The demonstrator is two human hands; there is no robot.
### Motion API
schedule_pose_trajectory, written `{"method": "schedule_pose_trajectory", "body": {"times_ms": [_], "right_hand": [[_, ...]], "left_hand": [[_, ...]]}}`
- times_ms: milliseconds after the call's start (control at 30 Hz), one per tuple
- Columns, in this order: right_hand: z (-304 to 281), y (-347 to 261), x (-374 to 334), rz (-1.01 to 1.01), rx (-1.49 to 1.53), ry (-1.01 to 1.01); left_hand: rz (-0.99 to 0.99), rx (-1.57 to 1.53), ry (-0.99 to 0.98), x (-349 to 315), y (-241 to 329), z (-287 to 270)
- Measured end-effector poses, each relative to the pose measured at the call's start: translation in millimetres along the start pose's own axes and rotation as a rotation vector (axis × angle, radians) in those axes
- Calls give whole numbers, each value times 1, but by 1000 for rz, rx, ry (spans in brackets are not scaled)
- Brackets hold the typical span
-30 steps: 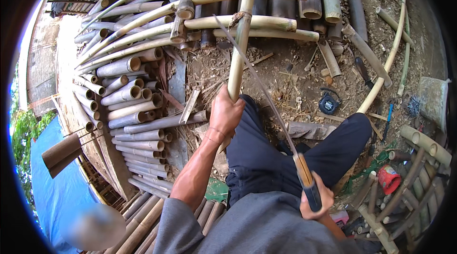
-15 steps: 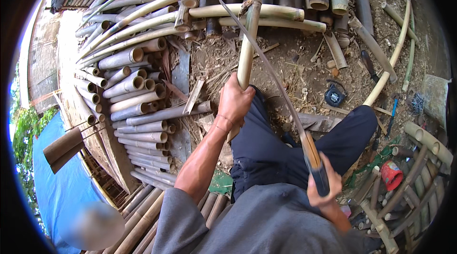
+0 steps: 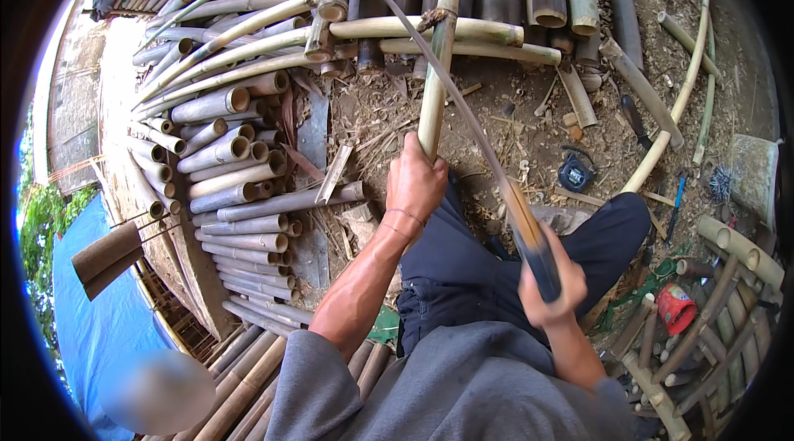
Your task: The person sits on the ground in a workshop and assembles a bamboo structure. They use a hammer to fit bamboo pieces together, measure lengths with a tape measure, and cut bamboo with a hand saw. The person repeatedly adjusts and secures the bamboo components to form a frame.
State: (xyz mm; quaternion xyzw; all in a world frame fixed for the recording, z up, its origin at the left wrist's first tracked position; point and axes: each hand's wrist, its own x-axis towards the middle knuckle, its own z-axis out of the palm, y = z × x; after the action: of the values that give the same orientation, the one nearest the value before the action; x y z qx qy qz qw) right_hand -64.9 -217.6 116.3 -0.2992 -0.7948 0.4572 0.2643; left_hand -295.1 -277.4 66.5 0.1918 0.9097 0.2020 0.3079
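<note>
My left hand (image 3: pixel 416 181) is closed round the near part of a pale bamboo pole (image 3: pixel 432 106), which slants away from me across several crosswise bamboo poles (image 3: pixel 447 28). Dark, ragged fibres show at a joint on the held pole. In my right hand (image 3: pixel 552 284) is a long-bladed knife (image 3: pixel 471 127) with a wood-and-black handle. Its narrow blade points up and left, crossing over the held pole below that joint. Whether blade and pole touch, I cannot tell; the blade's edge is too fine to make out.
Cut bamboo tubes (image 3: pixel 240 170) are stacked at the left. On the littered ground to the right lie a black tape measure (image 3: pixel 576 170), a black-handled tool (image 3: pixel 633 117) and a blue-handled tool (image 3: pixel 680 197). A red container (image 3: pixel 676 309) sits among bamboo pieces.
My right hand and the knife have moved up and left, the blade reaching farther past the pole. My left hand has shifted slightly right, still gripping the pole.
</note>
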Motion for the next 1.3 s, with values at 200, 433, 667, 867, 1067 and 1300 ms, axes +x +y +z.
{"method": "schedule_pose_trajectory", "body": {"times_ms": [200,433,667,867,1067,1300], "right_hand": [[6,4,3,-56,-18,28],[1,0,7,-60,-116,10],[-12,-4,-19,-45,-131,-34],[10,8,21,-4,42,25],[-9,-1,-17,51,-12,-34],[21,10,39,64,101,0]], "left_hand": [[-26,-50,-34,-1,2,-6],[6,-52,-23,1,5,-3],[-58,-89,-76,4,-4,-5],[67,-62,7,6,6,1],[97,-18,35,11,-17,1],[70,-39,11,11,6,0]]}}
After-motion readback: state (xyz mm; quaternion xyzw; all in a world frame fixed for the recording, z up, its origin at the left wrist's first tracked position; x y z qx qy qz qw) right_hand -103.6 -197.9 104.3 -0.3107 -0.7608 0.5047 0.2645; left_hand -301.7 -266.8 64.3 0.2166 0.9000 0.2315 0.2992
